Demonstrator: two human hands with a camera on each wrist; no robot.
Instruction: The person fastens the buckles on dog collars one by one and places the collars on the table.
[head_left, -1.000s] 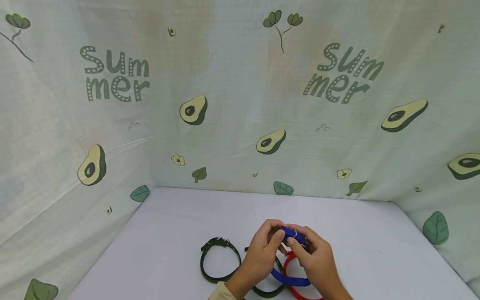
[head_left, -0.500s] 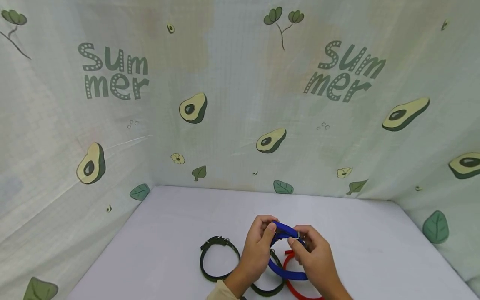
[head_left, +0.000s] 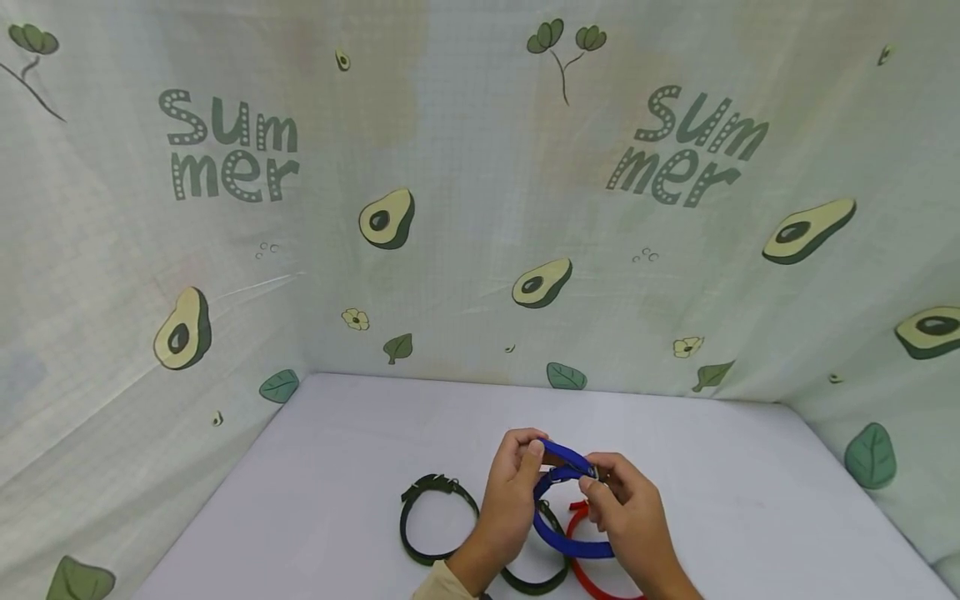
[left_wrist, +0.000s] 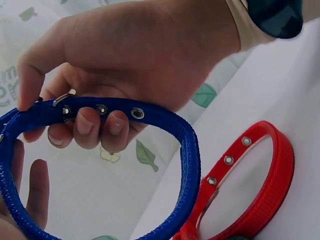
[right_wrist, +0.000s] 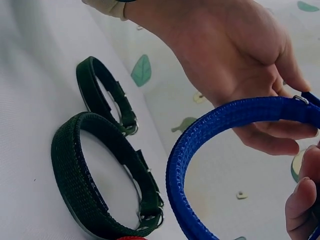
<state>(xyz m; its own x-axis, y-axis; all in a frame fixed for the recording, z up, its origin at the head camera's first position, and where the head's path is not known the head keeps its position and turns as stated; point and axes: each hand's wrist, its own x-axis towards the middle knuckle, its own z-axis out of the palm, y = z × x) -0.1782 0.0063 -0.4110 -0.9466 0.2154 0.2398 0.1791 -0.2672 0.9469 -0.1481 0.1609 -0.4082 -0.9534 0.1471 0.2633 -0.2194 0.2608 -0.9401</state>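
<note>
A blue pet collar (head_left: 573, 547) with metal eyelets and a buckle is held up in a loop between my hands. My left hand (head_left: 512, 500) pinches the strap on the left; its fingers curl around the eyelet part in the left wrist view, near a metal ring (left_wrist: 65, 98). My right hand (head_left: 630, 512) grips the collar near the buckle, thumb and fingers on the strap. In the right wrist view the right hand (right_wrist: 240, 60) has its thumb by a metal loop (right_wrist: 300, 99). Whether the strap end sits inside the buckle cannot be told.
On the white table (head_left: 360, 433) lie a dark green collar (head_left: 406, 533) at left, a second green collar (head_left: 534, 587) beneath my hands, and a red collar (head_left: 596, 590) beside it. A printed cloth (head_left: 465, 208) walls the back and sides.
A second ago my hands were close together over the folded strap. They have since moved apart, the left going left, and the blue strap spans between them. The last half second shows little movement.
</note>
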